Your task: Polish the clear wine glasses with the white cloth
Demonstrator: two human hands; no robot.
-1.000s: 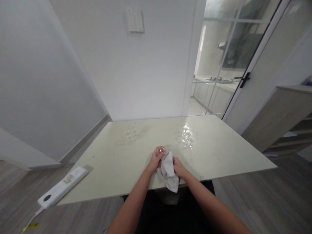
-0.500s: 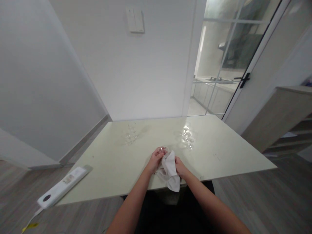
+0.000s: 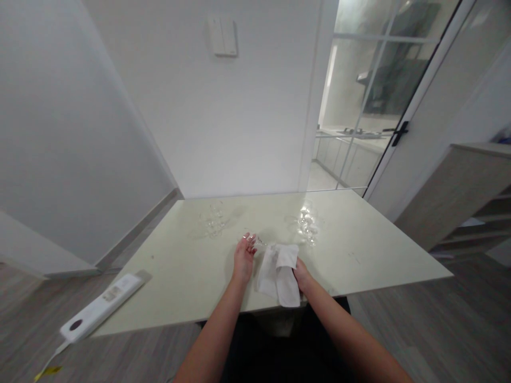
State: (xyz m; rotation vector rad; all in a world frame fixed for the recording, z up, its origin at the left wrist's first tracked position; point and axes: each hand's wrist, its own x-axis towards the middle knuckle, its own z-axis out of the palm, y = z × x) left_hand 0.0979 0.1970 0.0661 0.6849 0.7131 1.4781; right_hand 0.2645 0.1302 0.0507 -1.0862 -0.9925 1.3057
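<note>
My left hand (image 3: 244, 252) is raised over the middle of the table, its curled fingers around a small clear glass (image 3: 258, 241). The exact shape of that glass is hard to make out. A white cloth (image 3: 281, 271) hangs from my right hand (image 3: 302, 274), which is closed on its right edge near the table's front. The cloth is spread toward the left and sits apart from the glass. Some of my right fingers are hidden behind it.
Several clear glass pieces (image 3: 215, 221) stand at the table's back left, and more shiny clear glass pieces (image 3: 307, 223) at the back right. A white power strip (image 3: 101, 306) with a cord lies across the left front edge of the pale table (image 3: 179, 276).
My left hand has moved left and away with the glass, out of the cloth. The cloth, held in my right hand, now hangs more spread out.
</note>
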